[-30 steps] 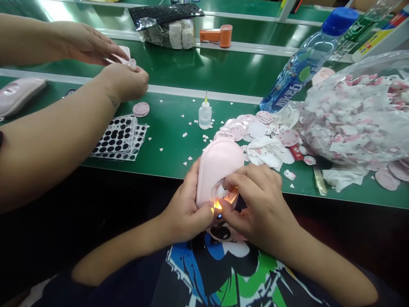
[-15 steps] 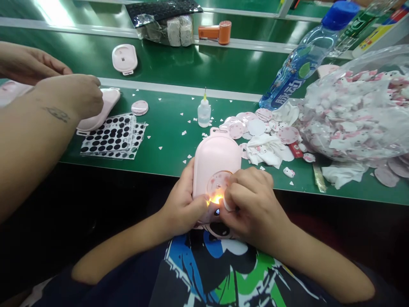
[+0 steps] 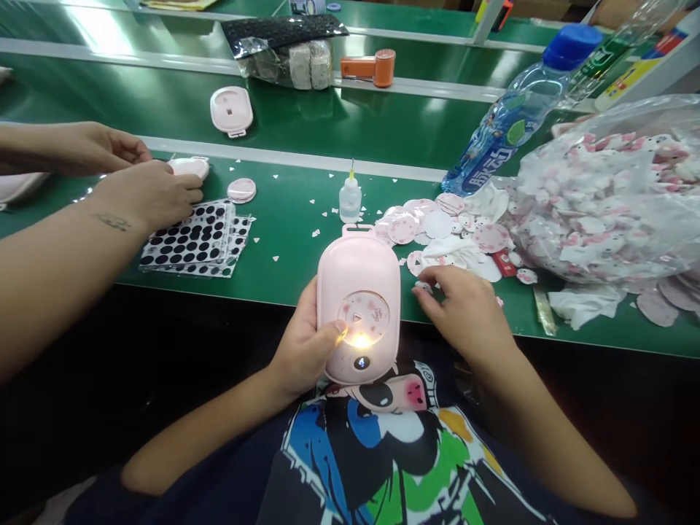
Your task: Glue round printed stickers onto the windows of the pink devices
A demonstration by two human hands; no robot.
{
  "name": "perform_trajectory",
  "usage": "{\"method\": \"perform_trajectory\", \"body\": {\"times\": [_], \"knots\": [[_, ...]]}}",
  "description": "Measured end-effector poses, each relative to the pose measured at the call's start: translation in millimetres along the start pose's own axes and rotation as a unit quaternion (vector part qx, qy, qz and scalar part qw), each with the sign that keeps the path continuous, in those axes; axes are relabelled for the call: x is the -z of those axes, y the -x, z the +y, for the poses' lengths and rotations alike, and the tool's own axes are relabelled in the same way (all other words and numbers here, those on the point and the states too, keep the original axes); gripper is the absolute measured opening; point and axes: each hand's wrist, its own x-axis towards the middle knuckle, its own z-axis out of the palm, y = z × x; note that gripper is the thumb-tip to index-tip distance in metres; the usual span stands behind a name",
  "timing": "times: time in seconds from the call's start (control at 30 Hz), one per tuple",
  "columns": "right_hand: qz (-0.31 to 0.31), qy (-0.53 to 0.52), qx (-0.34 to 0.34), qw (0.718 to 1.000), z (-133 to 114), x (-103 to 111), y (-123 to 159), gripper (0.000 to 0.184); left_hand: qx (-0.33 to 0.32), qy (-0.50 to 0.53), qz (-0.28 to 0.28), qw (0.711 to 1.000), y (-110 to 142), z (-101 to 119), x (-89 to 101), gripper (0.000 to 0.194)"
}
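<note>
My left hand (image 3: pixel 303 343) grips a pale pink rounded device (image 3: pixel 358 259) with a loop at its top, the thumb lying over the front. A round patterned disc (image 3: pixel 372 312) sits in its recess, with a small triangle near the middle. Yellow-white light glows at the disc's lower edge, above a small dark display (image 3: pixel 362 362) with a lit digit. Over the table's front edge, my right hand (image 3: pixel 464 306) has thumb and forefinger closed around a small white figure (image 3: pixel 423 286), partly hidden by the fingers.
White figures fill a clear bag (image 3: pixel 607 197) at right, beside a blue-capped bottle (image 3: pixel 519 120). Loose pink discs (image 3: pixel 402 227) lie near a needle-tipped dropper bottle (image 3: pixel 350 200). At left, a co-worker's hands (image 3: pixel 147 193) hold another pink part above dotted sheets (image 3: pixel 189 237).
My right hand has moved from the device to the table edge with the white figure, uncovering the disc. The co-worker set a pink cover down on the far surface.
</note>
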Motion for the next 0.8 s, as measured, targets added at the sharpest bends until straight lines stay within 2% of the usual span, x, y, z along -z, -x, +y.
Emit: {"method": "perform_trajectory", "body": {"times": [0.1, 0.17, 0.2, 0.27, 0.37, 0.5, 0.6, 0.67, 0.8], "knots": [[0.076, -0.002, 0.009, 0.997, -6.9, 0.7, 2.0, 0.022, -0.010, -0.055, 0.005, 0.998, -0.8, 1.0, -0.1, 0.059], [0.136, -0.047, 0.055, 0.988, -20.1, 10.8, 4.9, 0.024, -0.013, -0.088, 0.008, 0.996, -0.9, 1.6, -0.1, 0.062], [0.146, -0.076, 0.088, 0.982, -28.1, 17.1, 6.7, 0.022, -0.015, -0.098, 0.010, 0.995, -0.6, 1.9, -0.4, 0.064], [0.109, -0.118, 0.139, 0.977, -44.2, 27.9, 10.8, 0.015, -0.017, -0.098, 0.010, 0.995, 0.4, 2.6, -1.7, 0.066], [0.020, -0.138, 0.134, 0.981, -61.0, 32.5, 16.3, 0.015, -0.011, -0.057, 0.015, 0.998, 2.5, 3.0, -5.9, 0.066], [-0.020, -0.195, 0.104, 0.975, -66.6, 23.9, 20.1, 0.036, -0.066, -0.010, 0.043, 0.997, 3.8, 1.8, -12.0, 0.064], [-0.059, -0.269, 0.111, 0.955, -67.1, 19.3, 20.9, 0.048, -0.126, -0.036, 0.075, 0.989, 4.0, 2.0, -12.6, 0.067], [-0.077, -0.312, 0.108, 0.941, -68.3, 18.6, 20.9, 0.054, -0.133, -0.061, 0.069, 0.987, 4.3, 3.2, -10.9, 0.058], [-0.108, -0.371, 0.110, 0.916, -71.4, 19.2, 21.0, 0.059, -0.110, -0.094, 0.013, 0.989, 5.5, 5.6, -6.7, 0.034]]}}
